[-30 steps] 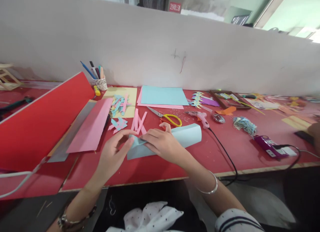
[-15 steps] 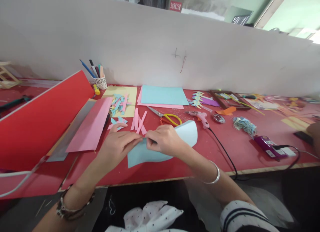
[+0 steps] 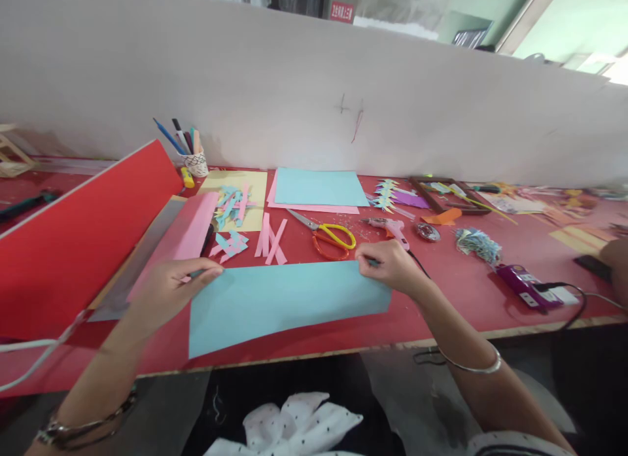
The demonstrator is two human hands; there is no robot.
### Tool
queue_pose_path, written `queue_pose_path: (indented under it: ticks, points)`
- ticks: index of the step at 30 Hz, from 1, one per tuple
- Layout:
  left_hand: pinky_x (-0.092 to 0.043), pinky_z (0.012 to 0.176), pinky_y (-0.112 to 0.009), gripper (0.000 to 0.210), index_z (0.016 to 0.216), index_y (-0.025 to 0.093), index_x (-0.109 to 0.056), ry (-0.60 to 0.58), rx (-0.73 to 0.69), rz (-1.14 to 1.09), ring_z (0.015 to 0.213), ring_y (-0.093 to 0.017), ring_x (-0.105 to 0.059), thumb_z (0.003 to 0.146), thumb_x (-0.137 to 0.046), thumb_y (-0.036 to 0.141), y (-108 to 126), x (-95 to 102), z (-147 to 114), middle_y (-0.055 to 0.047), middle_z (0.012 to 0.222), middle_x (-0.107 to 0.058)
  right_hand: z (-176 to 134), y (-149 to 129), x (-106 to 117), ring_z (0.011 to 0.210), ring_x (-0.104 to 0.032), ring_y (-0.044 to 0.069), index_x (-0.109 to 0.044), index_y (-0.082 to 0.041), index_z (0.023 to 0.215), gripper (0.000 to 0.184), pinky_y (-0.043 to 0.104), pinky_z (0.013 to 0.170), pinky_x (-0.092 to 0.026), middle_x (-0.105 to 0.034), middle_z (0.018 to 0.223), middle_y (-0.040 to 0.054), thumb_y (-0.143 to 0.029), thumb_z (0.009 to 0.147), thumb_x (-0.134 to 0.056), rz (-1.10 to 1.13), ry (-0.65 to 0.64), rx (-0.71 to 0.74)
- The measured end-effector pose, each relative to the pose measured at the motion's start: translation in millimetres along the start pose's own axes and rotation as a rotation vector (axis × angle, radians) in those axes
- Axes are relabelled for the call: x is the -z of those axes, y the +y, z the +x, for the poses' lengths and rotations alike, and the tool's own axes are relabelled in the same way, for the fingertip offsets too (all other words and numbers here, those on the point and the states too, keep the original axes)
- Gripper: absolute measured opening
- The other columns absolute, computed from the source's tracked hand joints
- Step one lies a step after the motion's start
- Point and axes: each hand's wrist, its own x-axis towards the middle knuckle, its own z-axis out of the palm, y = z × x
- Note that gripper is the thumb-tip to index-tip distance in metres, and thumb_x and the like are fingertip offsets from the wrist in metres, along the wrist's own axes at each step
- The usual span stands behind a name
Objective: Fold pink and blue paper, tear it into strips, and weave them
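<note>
- Table (image 3: pixel 456 299): red top, spanning mid-frame; white wall (image 3: pixel 275 83) behind, upper frame.
- Blue paper (image 3: pixel 289 299): one long sheet, lower centre, lower edge slanting.
- Your left hand (image 3: pixel 169 287): thumb and fingers pinching its upper-left corner.
- Your right hand (image 3: pixel 392 265): fingers curled tight on its top edge, right.
- Scissors (image 3: pixel 305 220), centre: metal blades, yellow and orange loop handles.

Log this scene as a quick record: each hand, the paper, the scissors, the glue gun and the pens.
Left hand: pinching the upper left corner of the blue paper
Right hand: gripping its top edge near the right end
Blue paper: spread between both hands
Scissors: beyond the paper, yellow and orange handles
Glue gun: pink, right of the scissors
Pens: in a patterned cup, back left
</note>
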Motion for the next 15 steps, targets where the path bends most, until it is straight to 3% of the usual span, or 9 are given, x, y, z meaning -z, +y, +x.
queue_pose_path:
  ticks: [4,7,10,12,15]
  points:
    - [-0.039,0.049,-0.016,0.035,0.059,0.020,-0.061,-0.004,-0.009,0.045,0.058,-0.014,-0.056,0.068,-0.050,0.053,-2,3.5,3,0.003,0.060,-0.065,-5,14,7,0.041,-0.037,0.007,-0.045,-0.018,0.053,0.018,0.018,0.046,-0.028,-0.045,0.044,-0.0037,-0.016,0.067,-0.033,-0.155,0.040,-0.052]
    - [-0.040,0.049,-0.017,0.035,0.062,0.021,-0.062,0.026,-0.074,0.079,0.059,-0.014,-0.057,0.069,-0.049,0.053,1,0.2,7,0.003,0.063,-0.066,1,7,9,0.052,-0.048,0.011,-0.053,-0.018,0.063,0.018,0.024,0.062,-0.037,-0.054,0.053,-0.0009,-0.019,0.073,-0.038,-0.283,0.035,-0.044]
    - [-0.041,0.055,-0.019,0.034,0.066,0.022,-0.063,0.017,-0.193,0.142,0.063,-0.014,-0.058,0.074,-0.046,0.051,7,-6.4,12,0.002,0.067,-0.067,10,-15,1,0.078,-0.057,0.016,-0.057,-0.017,0.084,0.018,0.036,0.089,-0.030,-0.064,0.081,0.0040,-0.031,0.078,-0.048,-0.237,-0.003,0.072]
    - [-0.041,0.057,-0.020,0.036,0.065,0.022,-0.063,-0.030,-0.280,0.169,0.062,-0.014,-0.058,0.077,-0.043,0.050,10,-9.6,15,0.002,0.065,-0.067,16,-29,-7,0.081,-0.057,0.016,-0.056,-0.017,0.092,0.024,0.038,0.094,-0.026,-0.064,0.084,0.0037,-0.036,0.079,-0.050,-0.167,-0.060,0.113]
    - [-0.042,0.058,-0.020,0.037,0.066,0.022,-0.063,-0.068,-0.343,0.190,0.062,-0.013,-0.058,0.079,-0.041,0.049,11,-9.8,19,0.002,0.065,-0.066,23,-41,-20,0.071,-0.057,0.013,-0.056,-0.019,0.086,0.016,0.033,0.090,-0.031,-0.064,0.078,0.0006,-0.030,0.083,-0.046,-0.111,-0.134,0.166]
